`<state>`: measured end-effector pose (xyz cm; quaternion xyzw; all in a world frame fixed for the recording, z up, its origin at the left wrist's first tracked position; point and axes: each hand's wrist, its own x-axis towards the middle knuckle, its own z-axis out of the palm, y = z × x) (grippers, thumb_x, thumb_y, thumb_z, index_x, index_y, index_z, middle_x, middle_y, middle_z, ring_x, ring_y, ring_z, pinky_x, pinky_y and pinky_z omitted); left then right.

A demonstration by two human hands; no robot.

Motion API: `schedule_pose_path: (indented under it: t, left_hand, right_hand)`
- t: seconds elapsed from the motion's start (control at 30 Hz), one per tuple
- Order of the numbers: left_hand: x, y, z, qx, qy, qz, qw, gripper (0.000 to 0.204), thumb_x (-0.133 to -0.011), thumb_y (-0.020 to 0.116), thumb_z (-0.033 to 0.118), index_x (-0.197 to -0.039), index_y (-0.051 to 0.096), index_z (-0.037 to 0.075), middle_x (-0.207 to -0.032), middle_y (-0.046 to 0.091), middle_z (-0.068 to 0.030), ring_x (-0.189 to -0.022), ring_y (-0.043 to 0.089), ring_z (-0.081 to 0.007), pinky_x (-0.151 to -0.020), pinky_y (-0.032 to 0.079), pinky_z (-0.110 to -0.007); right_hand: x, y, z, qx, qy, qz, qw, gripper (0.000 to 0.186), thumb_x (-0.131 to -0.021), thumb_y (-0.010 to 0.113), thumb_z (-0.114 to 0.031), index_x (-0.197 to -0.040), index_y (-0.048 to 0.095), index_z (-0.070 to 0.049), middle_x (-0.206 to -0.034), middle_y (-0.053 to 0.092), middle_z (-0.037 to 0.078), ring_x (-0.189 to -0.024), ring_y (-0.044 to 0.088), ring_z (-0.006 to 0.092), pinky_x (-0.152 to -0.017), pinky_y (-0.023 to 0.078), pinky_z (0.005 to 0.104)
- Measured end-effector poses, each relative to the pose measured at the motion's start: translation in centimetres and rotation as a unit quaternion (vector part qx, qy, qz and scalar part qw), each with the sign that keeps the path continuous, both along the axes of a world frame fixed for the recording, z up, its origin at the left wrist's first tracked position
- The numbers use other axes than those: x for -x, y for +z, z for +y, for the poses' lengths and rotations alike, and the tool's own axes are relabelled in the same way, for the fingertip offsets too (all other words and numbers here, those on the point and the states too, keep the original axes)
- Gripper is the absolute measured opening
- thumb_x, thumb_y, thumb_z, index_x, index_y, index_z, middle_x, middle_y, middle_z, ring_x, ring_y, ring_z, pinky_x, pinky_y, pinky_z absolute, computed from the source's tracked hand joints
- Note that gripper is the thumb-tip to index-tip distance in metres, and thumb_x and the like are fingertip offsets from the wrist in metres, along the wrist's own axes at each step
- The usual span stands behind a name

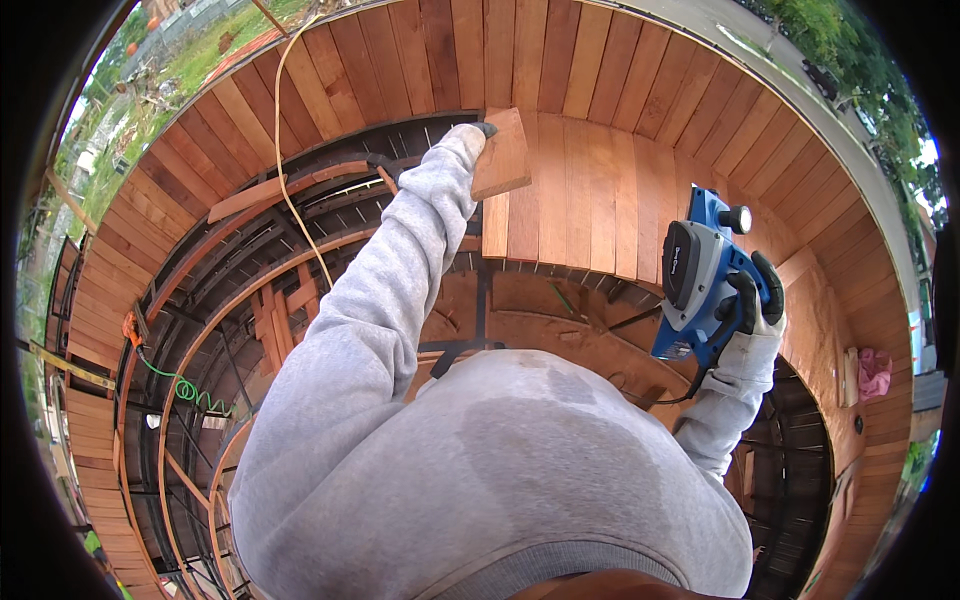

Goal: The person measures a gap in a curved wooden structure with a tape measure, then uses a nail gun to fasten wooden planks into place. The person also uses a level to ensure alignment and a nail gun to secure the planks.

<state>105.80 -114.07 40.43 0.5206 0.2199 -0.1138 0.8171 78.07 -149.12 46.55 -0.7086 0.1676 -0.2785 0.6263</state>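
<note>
My left hand, in a light glove with dark fingertips, is stretched out ahead of me and grips the left edge of a short reddish wooden board. That board is tilted, above the end of a row of fitted planks. On the right, my right hand, gloved in black and grey, is closed around the rear handle of a blue and grey electric planer. The planer is held up over the curved woodwork, and its dark cord hangs by my right sleeve.
A tall curved wall of upright planks rings me. Dark framing with curved wooden strips lies to the left, where a green coiled hose hangs. A pale hose drapes over the wall. A pink cloth sits at the right.
</note>
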Motion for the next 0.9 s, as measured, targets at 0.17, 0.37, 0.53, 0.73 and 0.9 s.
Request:
schedule_pose_path:
  t: [0.17,0.37,0.53,0.73,0.9]
  left_hand:
    - [0.3,-0.3,0.1,0.01,0.005,0.001,1.0,0.041,-0.101,0.055,0.037,-0.121,0.066,0.003,-0.107,0.07,-0.015,-0.094,0.064,-0.03,-0.086,0.05,-0.033]
    - [0.2,0.6,-0.7,0.02,-0.002,-0.011,1.0,0.04,-0.101,0.055,0.035,-0.121,0.066,0.002,-0.109,0.07,-0.0158,-0.096,0.064,-0.0301,-0.087,0.051,-0.033]
    - [0.6,1.1,-1.3,0.03,-0.004,-0.027,0.999,0.039,-0.101,0.055,0.033,-0.122,0.066,0.002,-0.11,0.07,-0.0164,-0.098,0.065,-0.0303,-0.087,0.051,-0.033]
    - [0.7,2.4,-2.1,-0.007,0.006,-0.087,0.996,0.04,-0.101,0.055,0.034,-0.121,0.066,0.002,-0.11,0.07,-0.0168,-0.098,0.065,-0.0309,-0.087,0.051,-0.033]
    - [-0.2,5.6,-2.6,-0.195,0.055,-0.27,0.941,0.044,-0.1,0.055,0.039,-0.12,0.066,0.001,-0.108,0.071,-0.0167,-0.096,0.065,-0.0318,-0.087,0.05,-0.033]
  right_hand:
    - [0.0,-0.3,0.0,0.024,0.004,0.005,1.0,0.042,-0.093,0.069,-0.021,-0.131,0.06,-0.007,-0.086,0.067,0.005,-0.063,0.058,0.0102,-0.058,0.05,0.0247]
    - [0.7,-0.2,-0.4,0.025,0.047,-0.004,0.999,0.044,-0.094,0.068,-0.019,-0.134,0.057,-0.006,-0.089,0.069,0.006,-0.062,0.06,0.0114,-0.056,0.049,0.0246]
    - [1.2,1.3,0.9,-0.012,0.066,-0.019,0.998,0.044,-0.093,0.067,-0.016,-0.135,0.056,-0.006,-0.089,0.069,0.007,-0.062,0.06,0.0121,-0.054,0.048,0.025]
    - [1.1,1.4,1.6,-0.035,0.07,-0.055,0.995,0.045,-0.092,0.068,-0.016,-0.133,0.056,-0.004,-0.091,0.068,0.009,-0.062,0.061,0.013,-0.054,0.049,0.0249]
    - [1.3,1.6,2.0,-0.095,0.093,-0.109,0.985,0.043,-0.092,0.066,-0.015,-0.133,0.056,-0.007,-0.088,0.065,0.006,-0.063,0.058,0.0088,-0.054,0.048,0.0212]
